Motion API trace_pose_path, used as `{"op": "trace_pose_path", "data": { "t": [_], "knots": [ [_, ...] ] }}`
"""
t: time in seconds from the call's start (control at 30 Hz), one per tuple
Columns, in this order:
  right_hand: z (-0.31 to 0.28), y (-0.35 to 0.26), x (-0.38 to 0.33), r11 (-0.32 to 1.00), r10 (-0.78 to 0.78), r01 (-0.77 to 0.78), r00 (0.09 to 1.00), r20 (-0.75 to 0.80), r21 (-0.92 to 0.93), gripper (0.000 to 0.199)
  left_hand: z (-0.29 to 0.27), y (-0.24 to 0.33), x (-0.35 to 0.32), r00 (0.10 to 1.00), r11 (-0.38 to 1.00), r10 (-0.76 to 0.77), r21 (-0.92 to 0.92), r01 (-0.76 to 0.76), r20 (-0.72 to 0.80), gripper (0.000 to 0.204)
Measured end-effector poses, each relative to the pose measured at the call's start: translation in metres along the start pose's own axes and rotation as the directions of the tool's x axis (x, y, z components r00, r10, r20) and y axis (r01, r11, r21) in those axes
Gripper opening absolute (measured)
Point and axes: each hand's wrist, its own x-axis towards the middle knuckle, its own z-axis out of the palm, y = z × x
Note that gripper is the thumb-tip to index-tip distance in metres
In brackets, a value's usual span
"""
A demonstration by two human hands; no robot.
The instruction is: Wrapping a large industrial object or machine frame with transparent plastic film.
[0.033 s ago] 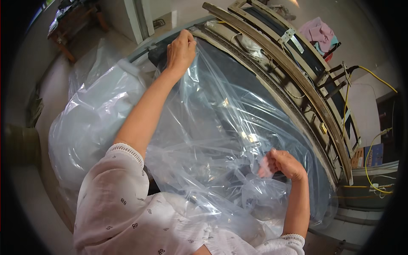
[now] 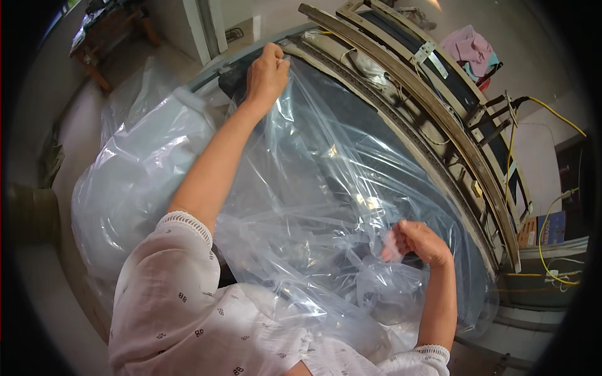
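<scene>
No visible shift since earlier frame: both hands and sheet hold same positions. Left hand (image 2: 266,74) outstretched, fist clamped on far edge of clear plastic sheet (image 2: 320,188), pulling it taut. Right hand (image 2: 419,241) close to body, fingers pinched together on gathered fold of same sheet. Sheet spans between hands, draped over dark machine bed (image 2: 357,106) beneath them. Metal rail frame (image 2: 433,106) curves beyond right hand. Bulging plastic bag (image 2: 135,182) lies outward of left forearm. Pink cloth (image 2: 470,49) far beyond right hand.
</scene>
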Motion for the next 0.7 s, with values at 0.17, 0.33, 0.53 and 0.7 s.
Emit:
{"op": "trace_pose_path", "data": {
  "t": [0.17,0.33,0.53,0.7],
  "knots": [
    [0.013,-0.003,-0.007,0.995,-0.094,0.092,0.991,-0.096,-0.026,0.032,-0.003,-0.012,0.011,0.966,0.978,-0.144,-0.115,0.172,0.216,0.015],
    [0.037,-0.005,-0.021,0.964,-0.247,0.223,0.954,-0.172,-0.147,0.023,0.014,-0.012,0.009,0.884,0.750,-0.419,-0.470,0.465,0.206,0.016],
    [0.054,0.084,-0.056,0.949,0.247,-0.227,0.966,0.070,-0.219,0.055,0.049,-0.017,-0.009,0.982,0.992,-0.106,0.053,0.115,-0.155,0.017],
    [0.048,0.256,-0.109,0.781,0.587,-0.574,0.809,-0.022,-0.246,0.052,0.039,-0.105,0.028,0.968,0.939,0.233,0.279,-0.200,-0.089,0.016]
  ]
}}
